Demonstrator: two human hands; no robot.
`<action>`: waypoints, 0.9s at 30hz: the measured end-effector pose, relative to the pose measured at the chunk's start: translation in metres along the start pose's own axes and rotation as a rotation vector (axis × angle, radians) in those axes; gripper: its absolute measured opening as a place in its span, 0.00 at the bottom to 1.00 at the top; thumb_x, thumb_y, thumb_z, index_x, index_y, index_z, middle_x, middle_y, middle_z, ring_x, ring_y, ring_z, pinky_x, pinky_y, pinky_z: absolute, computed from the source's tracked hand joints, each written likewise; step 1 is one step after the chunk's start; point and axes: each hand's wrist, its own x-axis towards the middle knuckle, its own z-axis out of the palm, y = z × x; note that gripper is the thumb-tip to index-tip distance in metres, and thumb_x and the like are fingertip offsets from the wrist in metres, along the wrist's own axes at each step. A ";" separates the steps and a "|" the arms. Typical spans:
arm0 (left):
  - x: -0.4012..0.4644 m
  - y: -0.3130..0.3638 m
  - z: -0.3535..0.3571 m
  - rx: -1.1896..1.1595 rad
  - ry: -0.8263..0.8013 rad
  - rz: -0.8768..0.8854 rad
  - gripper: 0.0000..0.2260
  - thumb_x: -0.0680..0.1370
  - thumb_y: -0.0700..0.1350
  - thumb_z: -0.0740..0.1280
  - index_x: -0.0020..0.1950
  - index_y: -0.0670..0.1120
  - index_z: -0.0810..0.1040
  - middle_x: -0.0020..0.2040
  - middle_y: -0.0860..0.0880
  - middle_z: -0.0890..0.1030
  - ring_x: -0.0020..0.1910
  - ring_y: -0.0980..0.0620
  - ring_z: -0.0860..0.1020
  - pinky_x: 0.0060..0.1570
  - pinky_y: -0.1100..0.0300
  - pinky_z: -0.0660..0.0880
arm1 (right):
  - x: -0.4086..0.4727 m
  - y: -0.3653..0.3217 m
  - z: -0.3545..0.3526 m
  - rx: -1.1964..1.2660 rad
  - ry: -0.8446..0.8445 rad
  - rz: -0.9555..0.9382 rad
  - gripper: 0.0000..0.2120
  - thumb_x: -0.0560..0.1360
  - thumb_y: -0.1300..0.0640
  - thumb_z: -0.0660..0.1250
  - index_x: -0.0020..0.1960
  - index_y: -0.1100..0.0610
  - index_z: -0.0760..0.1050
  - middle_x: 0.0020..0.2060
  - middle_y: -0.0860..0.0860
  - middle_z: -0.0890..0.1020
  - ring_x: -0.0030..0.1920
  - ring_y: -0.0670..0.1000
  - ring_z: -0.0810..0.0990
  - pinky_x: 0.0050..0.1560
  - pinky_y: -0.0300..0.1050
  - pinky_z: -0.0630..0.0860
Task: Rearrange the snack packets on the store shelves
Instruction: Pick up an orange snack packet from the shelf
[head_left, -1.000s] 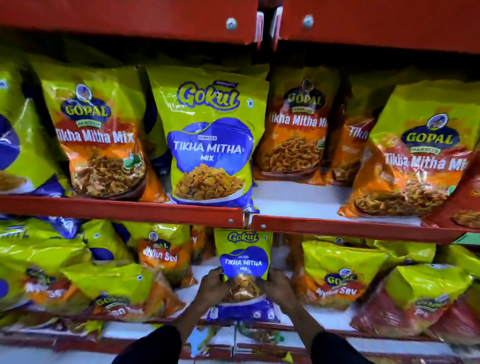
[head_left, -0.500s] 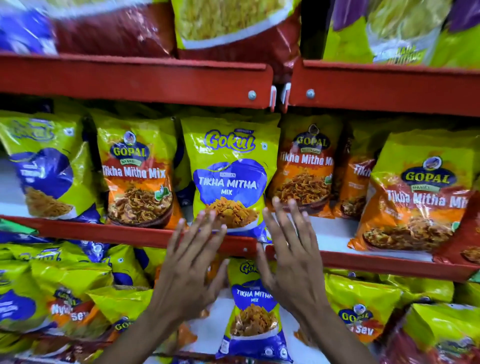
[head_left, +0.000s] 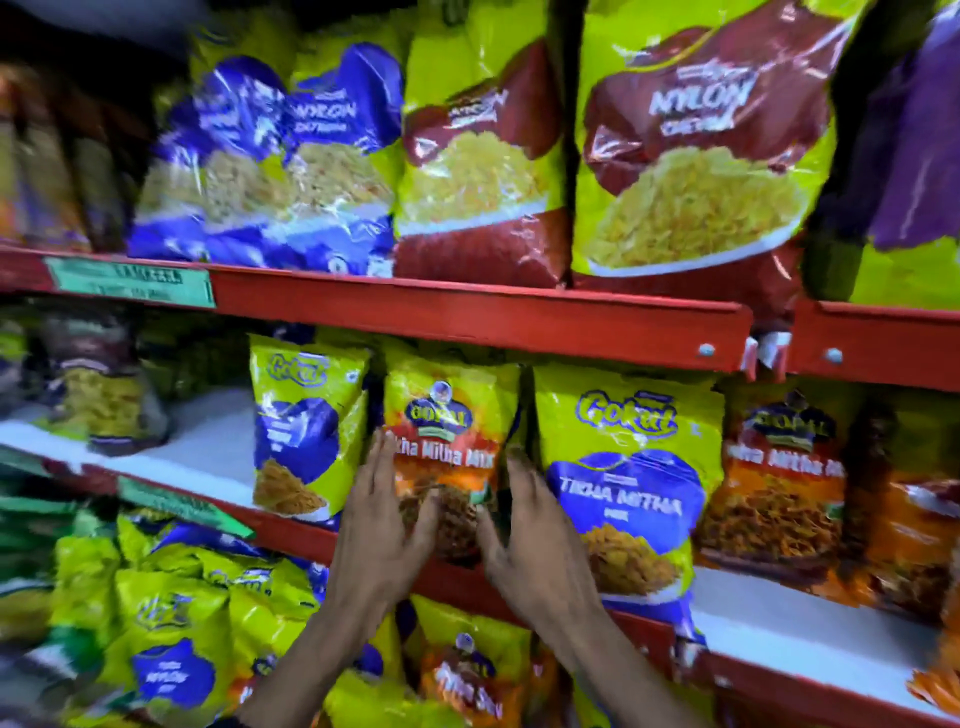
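An orange and green Gopal Tikha Mitha Mix packet (head_left: 452, 415) stands upright on the middle shelf (head_left: 208, 441). My left hand (head_left: 382, 525) presses its left edge with the thumb across the front. My right hand (head_left: 530, 535) clasps its right edge, fingers slipped between it and the neighbouring packet. A green and blue Gokul Tikha Mitha packet (head_left: 631, 467) stands just right of it, and another Gokul packet (head_left: 306, 415) just left. The view is motion-blurred.
More orange Gopal packets (head_left: 779, 493) fill the middle shelf's right side. The top shelf (head_left: 467, 317) carries large blue (head_left: 291, 156) and maroon Nylon packets (head_left: 696, 156). Green packets (head_left: 171, 623) are piled on the lower shelf. Bare white shelf shows at the left.
Both hands left the small Gokul packet on the lower shelf, rose open to the middle shelf and now clasp the Gopal packet. The view has swung up and left.
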 end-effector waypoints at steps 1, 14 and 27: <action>0.006 -0.007 0.001 -0.078 -0.025 -0.078 0.34 0.74 0.56 0.64 0.76 0.44 0.61 0.74 0.43 0.72 0.71 0.45 0.72 0.68 0.47 0.72 | 0.006 0.001 0.007 0.054 -0.031 0.068 0.32 0.77 0.44 0.62 0.76 0.57 0.59 0.70 0.55 0.73 0.69 0.55 0.73 0.67 0.47 0.72; 0.016 -0.041 0.008 -0.637 -0.100 -0.324 0.15 0.68 0.45 0.75 0.54 0.46 0.82 0.47 0.47 0.88 0.48 0.50 0.86 0.49 0.49 0.82 | 0.026 0.003 0.028 0.435 -0.052 0.253 0.20 0.67 0.49 0.78 0.57 0.51 0.78 0.45 0.42 0.84 0.47 0.43 0.84 0.42 0.33 0.78; -0.066 0.097 -0.035 -0.832 -0.111 -0.147 0.11 0.62 0.39 0.77 0.43 0.42 0.85 0.40 0.52 0.89 0.38 0.57 0.86 0.37 0.67 0.81 | -0.095 0.027 -0.098 0.689 0.110 0.209 0.20 0.65 0.59 0.81 0.54 0.49 0.81 0.48 0.44 0.88 0.49 0.43 0.86 0.49 0.37 0.82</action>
